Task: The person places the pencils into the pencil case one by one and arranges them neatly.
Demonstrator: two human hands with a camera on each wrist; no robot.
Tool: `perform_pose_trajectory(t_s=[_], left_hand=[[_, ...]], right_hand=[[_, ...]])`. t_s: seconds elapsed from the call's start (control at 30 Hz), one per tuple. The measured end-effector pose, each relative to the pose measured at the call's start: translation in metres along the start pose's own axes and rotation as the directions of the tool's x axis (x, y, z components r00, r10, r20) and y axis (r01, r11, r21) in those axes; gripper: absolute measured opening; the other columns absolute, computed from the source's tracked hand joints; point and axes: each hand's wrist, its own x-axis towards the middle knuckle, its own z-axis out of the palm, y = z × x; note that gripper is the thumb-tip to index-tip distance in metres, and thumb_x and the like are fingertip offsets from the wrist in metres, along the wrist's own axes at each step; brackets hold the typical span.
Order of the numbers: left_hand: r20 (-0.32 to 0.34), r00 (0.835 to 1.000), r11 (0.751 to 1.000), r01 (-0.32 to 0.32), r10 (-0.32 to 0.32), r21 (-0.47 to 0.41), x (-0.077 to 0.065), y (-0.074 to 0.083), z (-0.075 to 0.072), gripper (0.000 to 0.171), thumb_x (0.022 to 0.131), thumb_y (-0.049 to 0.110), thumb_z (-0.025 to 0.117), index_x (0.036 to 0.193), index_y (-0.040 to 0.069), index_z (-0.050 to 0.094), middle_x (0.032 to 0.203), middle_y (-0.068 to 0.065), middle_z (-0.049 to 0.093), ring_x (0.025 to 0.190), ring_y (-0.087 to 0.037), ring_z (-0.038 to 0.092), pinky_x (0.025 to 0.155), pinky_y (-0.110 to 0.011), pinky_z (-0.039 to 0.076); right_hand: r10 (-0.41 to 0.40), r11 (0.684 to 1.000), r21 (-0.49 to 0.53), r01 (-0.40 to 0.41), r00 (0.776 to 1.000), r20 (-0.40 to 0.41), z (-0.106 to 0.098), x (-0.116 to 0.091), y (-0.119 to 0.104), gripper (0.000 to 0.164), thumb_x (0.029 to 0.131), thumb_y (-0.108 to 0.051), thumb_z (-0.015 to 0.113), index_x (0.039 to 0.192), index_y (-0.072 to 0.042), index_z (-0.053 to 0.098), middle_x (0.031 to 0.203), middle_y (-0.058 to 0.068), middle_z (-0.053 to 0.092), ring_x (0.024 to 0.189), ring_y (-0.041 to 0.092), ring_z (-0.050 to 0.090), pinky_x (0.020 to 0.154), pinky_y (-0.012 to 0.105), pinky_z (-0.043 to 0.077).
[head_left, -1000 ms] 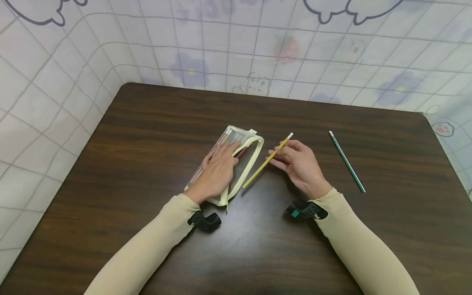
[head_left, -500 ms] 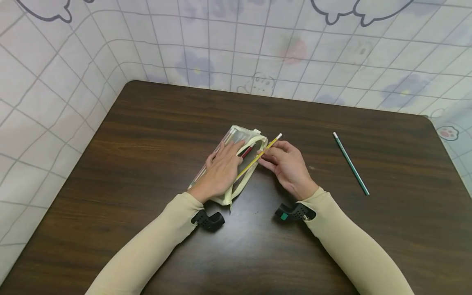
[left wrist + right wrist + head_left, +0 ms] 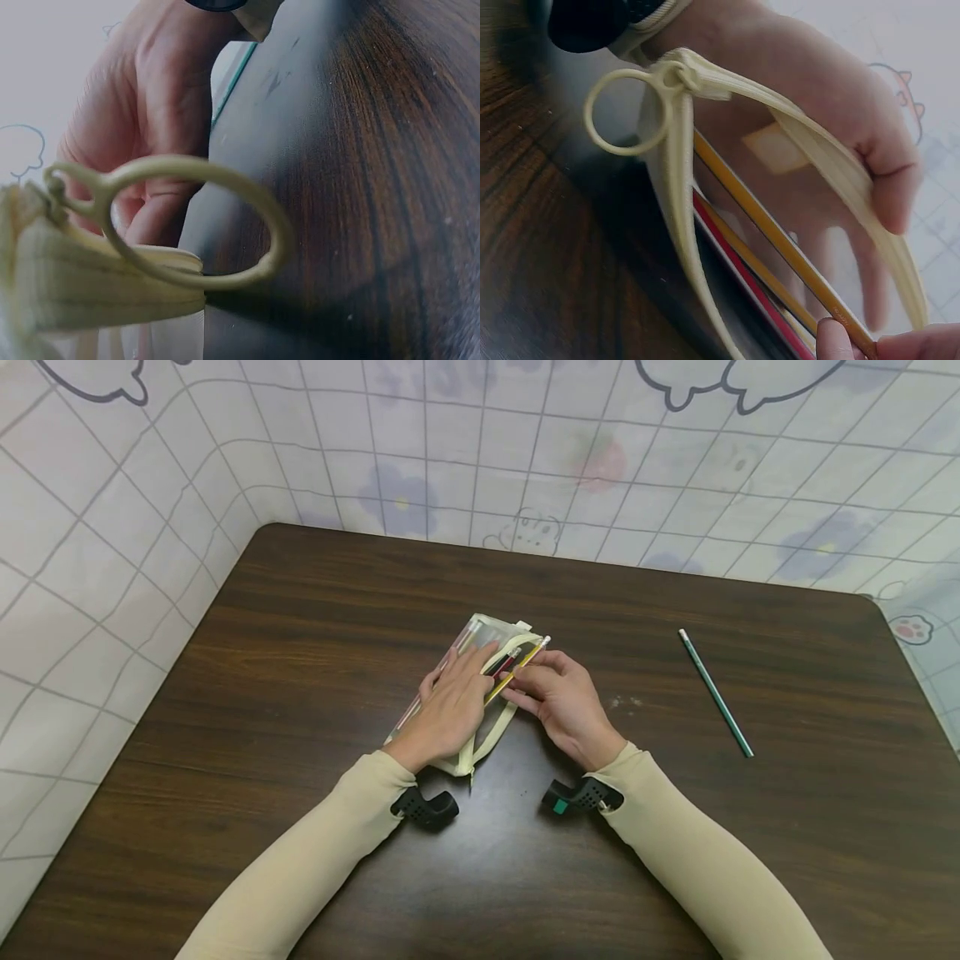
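A clear pencil case [image 3: 491, 628] with a pale yellow zipper edge lies unzipped on the table, its mouth facing right. Flat across its top rests my left hand [image 3: 453, 702], fingers straight, the thumb on the zipper edge. My right hand [image 3: 566, 702] pinches a yellow pencil [image 3: 780, 240] between thumb and fingertips near its eraser end. Most of that pencil is inside the mouth, and its front end is hidden. Beside it in the case are a red pencil [image 3: 742, 276] and another yellowish one. The round zipper pull [image 3: 279, 232] hangs at the near corner.
A green pencil [image 3: 716, 693] lies alone on the dark wooden table [image 3: 300, 610], to the right of my right hand. Patterned cloth [image 3: 420, 452] stands behind the table and along its left side.
My right hand has moved left, bringing the yellow pencil from beside the case into its mouth and sliding it further in. The left hand stays on the case.
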Motion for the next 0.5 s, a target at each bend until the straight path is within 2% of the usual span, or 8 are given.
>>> perform_pose_trajectory(t_s=[0.23,0.5], left_hand=[[0.015,1.000,1.000,-0.011,0.011,-0.002,-0.001,0.000,-0.001,0.057,0.109,0.030,0.022,0.166,0.025,0.026,0.175,0.000,0.024,0.165,-0.033,0.006,0.126,-0.061,0.012],[0.020,1.000,1.000,-0.002,0.002,0.000,0.000,0.000,0.000,0.061,0.105,0.029,0.021,0.165,0.024,0.027,0.175,0.000,0.022,0.165,-0.035,0.004,0.126,-0.062,0.010]], right_hand=[[0.010,1.000,0.000,-0.010,1.000,0.018,0.007,0.000,0.007,0.020,0.098,0.007,0.054,0.114,-0.001,0.046,0.115,0.016,0.057,0.093,0.013,0.071,0.089,0.030,0.062],[0.022,1.000,-0.022,-0.021,0.999,0.035,0.011,0.000,0.007,0.019,0.098,0.005,0.056,0.113,-0.004,0.047,0.102,0.009,0.060,0.092,0.011,0.070,0.090,0.028,0.061]])
